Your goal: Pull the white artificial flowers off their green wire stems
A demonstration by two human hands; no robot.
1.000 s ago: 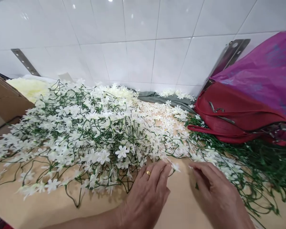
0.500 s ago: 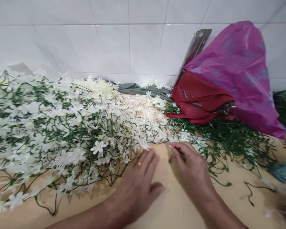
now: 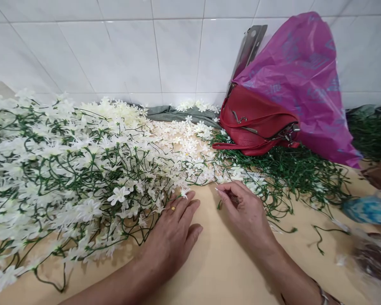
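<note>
Head view showed the left hand [image 3: 174, 228] with fingers extended and slightly spread at the right edge of the white flowers [image 3: 82, 169] heaped on the table [image 3: 216, 267], while the right hand [image 3: 246, 212], near the middle, pinched a small green stem [image 3: 219, 206], the red bag [image 3: 257, 120] lying beyond.

The tan tabletop [image 3: 216, 262] carries white flowers [image 3: 119, 195], green stems [image 3: 292, 169] and a grey-green cloth [image 3: 169, 113]
</note>
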